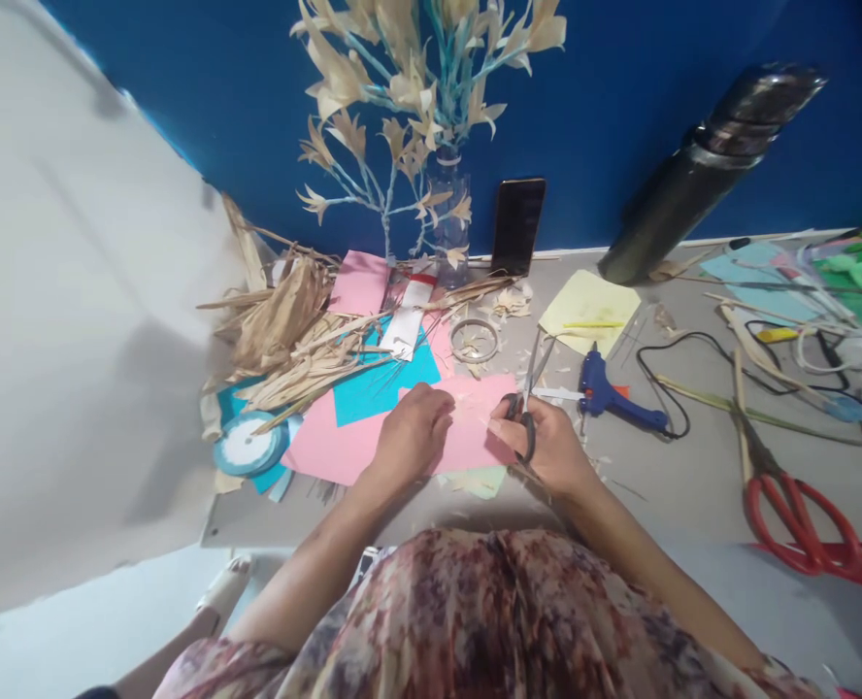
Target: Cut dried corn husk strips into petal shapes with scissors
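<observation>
Over a sheet of pink paper (344,437), my left hand (417,427) is closed, its fingers curled together. Whatever it may pinch is too small to make out. My right hand (547,447) grips black-handled scissors (527,398), their blades pointing up and away from me and slightly apart. A thin pale sliver shows by the right fingertips. Small pale scraps lie on the pink paper between the hands. Just right of the scissors, a blue glue gun (610,393) lies on the table.
Dried husks (285,320) and a ribbon spool (248,444) lie left. Behind stand husk flowers (409,87) in a clear bottle (449,209), a phone (518,225) and a dark flask (700,184). Right are a black cord (682,340) and red-handled scissors (795,519).
</observation>
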Motion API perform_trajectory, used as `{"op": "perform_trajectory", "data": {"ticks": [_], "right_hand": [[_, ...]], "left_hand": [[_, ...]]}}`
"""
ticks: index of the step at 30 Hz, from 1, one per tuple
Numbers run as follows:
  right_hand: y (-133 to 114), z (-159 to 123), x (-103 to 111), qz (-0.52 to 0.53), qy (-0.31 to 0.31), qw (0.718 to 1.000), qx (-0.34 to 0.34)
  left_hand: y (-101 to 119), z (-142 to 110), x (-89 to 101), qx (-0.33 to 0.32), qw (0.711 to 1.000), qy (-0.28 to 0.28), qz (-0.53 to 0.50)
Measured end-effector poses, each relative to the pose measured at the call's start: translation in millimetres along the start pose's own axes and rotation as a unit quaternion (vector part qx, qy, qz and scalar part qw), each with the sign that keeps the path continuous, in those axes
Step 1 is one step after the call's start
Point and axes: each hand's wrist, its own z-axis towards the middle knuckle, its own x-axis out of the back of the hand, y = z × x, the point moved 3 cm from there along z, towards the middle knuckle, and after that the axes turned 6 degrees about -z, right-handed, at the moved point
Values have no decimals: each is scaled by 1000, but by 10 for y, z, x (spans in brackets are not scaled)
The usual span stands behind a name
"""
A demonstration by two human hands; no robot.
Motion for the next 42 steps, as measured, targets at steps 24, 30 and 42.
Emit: {"op": "perform_trajectory", "data": {"ticks": [24,30,42], "right_hand": [[41,72,-47,67,46,997,-10],[63,71,-40,80,29,996,-30],[-78,26,-170,270,-65,960,-30]], "left_hand": [[183,-79,-75,138,811,-76,-563],[174,-92,-175,153,808,-10,-568],[296,-74,-316,60,625,-122,-769]]}}
